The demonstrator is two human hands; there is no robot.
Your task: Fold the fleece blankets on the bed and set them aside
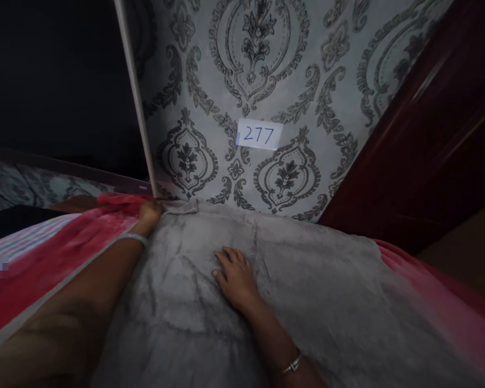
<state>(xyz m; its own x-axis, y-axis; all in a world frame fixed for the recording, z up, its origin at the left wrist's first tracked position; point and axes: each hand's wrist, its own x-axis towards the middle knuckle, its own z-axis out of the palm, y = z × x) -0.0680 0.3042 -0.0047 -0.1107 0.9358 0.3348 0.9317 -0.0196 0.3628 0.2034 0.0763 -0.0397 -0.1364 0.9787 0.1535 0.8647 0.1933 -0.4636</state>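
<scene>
A grey plush blanket (pixel 307 280) lies spread before me, its far edge against the wall. At its far left corner, my left hand (pixel 149 213) is closed on the blanket's edge, beside a bunched red cloth (pixel 117 207). My right hand (pixel 236 272) rests palm down near the blanket's middle with its fingers spread, holding nothing. Creases run through the grey surface around it. Red and pink fabric (pixel 424 285) shows along the blanket's right side.
Behind the blanket stands a wall with patterned wallpaper (pixel 186 151) and a paper label (pixel 259 134) reading 277. A large dark screen (pixel 56 81) is at left. A glossy dark red wooden panel (pixel 420 124) slants down at right. Striped cloth (pixel 28 240) lies at far left.
</scene>
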